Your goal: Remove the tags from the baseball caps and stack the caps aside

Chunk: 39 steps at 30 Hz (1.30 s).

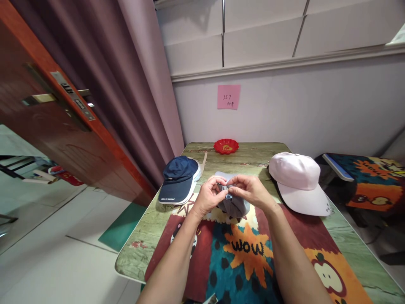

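A grey cap rests on the table's mat between my hands, its pale brim pointing away from me. My left hand pinches the cap's strap, near a small shiny piece that looks like a metal buckle. From the other side my right hand closes thumb and fingers on the same strap. The fingertips of both hands almost meet and hide part of the strap. To the left lies a navy cap with a white-edged brim. A pale pink cap sits to the right.
A colourful mat covers the near part of the green wood-patterned table. Toward the wall stands a red scalloped dish. A pink note is on the wall. An ajar door and a curtain are at the left.
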### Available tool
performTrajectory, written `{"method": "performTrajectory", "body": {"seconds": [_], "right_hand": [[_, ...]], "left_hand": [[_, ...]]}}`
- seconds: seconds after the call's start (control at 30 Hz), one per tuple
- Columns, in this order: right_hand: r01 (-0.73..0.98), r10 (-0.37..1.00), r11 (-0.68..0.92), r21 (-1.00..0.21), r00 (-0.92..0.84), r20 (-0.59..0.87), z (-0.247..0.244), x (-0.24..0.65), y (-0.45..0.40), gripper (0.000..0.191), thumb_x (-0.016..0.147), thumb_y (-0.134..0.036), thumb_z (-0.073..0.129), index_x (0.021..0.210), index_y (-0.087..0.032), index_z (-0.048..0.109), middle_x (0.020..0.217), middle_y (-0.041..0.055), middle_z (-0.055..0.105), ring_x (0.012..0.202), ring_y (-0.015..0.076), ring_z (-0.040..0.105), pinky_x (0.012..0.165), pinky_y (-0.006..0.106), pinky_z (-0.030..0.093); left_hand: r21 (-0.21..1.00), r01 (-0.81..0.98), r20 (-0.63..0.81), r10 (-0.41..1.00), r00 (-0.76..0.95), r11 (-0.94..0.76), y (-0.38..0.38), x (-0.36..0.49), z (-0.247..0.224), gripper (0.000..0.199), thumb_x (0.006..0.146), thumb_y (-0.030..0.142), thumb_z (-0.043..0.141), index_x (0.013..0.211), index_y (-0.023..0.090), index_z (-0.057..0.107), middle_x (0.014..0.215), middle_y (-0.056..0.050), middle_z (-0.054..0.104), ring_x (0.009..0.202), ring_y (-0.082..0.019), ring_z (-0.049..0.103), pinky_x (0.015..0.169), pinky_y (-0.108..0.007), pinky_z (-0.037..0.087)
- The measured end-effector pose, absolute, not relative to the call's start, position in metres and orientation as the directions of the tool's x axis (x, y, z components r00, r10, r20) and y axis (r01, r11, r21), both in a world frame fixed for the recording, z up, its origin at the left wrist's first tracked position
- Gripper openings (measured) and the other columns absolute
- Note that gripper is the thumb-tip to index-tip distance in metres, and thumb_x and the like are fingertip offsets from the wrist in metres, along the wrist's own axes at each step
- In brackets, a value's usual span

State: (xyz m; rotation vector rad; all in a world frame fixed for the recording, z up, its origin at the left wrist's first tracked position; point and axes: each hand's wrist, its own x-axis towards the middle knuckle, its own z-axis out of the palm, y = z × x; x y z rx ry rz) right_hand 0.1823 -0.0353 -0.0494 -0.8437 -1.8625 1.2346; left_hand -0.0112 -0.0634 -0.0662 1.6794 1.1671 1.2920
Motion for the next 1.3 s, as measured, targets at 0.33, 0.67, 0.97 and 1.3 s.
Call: {"method": "performTrajectory", "body": {"seconds": [0.33,0.67,0.97,1.3], "right_hand": [[0.237,0.838,0.419,-0.876,-0.472,0.273,-0.051,0.169,-0.038,0.027,0.080,-0.032,0.070,0.104,-0.021,0.064,0.064,-0.0061,0.058,0.052,0.0101,0.045,0.051,0.021,0.034],[0.312,0.875,0.420,-0.852,-0.390,0.288,-0.058,0.172,-0.033,0.030,0.078,-0.034,0.070,0.104,-0.022,0.065,0.057,-0.0081,0.054,0.050,0.0109,0.043,0.052,0.022,0.034],[0.352,0.834,0.513,-0.783,-0.419,0.359,-0.053,0.169,-0.039,0.032,0.081,-0.023,0.065,0.112,-0.024,0.063,0.084,-0.0022,0.075,0.053,0.0113,0.050,0.060,0.023,0.042],[0.468,0.833,0.543,-0.697,-0.405,0.377,-0.051,0.164,-0.041,0.031,0.083,-0.019,0.062,0.113,-0.025,0.062,0.087,-0.0006,0.077,0.063,0.0151,0.064,0.068,0.026,0.043]], "left_hand": [[0.924,0.213,0.313,0.948,0.052,-0.317,-0.065,-0.013,-0.062,0.016,0.076,0.028,0.074,0.087,0.017,0.070,0.111,-0.007,0.065,0.061,-0.006,0.051,0.060,-0.022,0.045],[0.994,0.097,0.064,0.990,-0.125,-0.052,-0.065,-0.018,-0.058,0.033,0.076,0.047,0.075,0.072,0.017,0.062,0.055,0.004,0.054,0.044,-0.007,0.047,0.041,-0.018,0.031],[0.981,-0.111,-0.162,0.987,0.001,0.161,-0.072,-0.002,-0.052,0.036,0.067,0.044,0.081,0.066,0.014,0.061,0.053,0.002,0.056,0.039,-0.004,0.045,0.036,-0.015,0.028],[0.946,-0.205,-0.258,0.966,-0.009,0.251,-0.071,-0.006,-0.058,0.033,0.068,0.040,0.081,0.071,0.010,0.067,0.066,-0.003,0.064,0.042,-0.004,0.053,0.035,-0.014,0.032]]}}
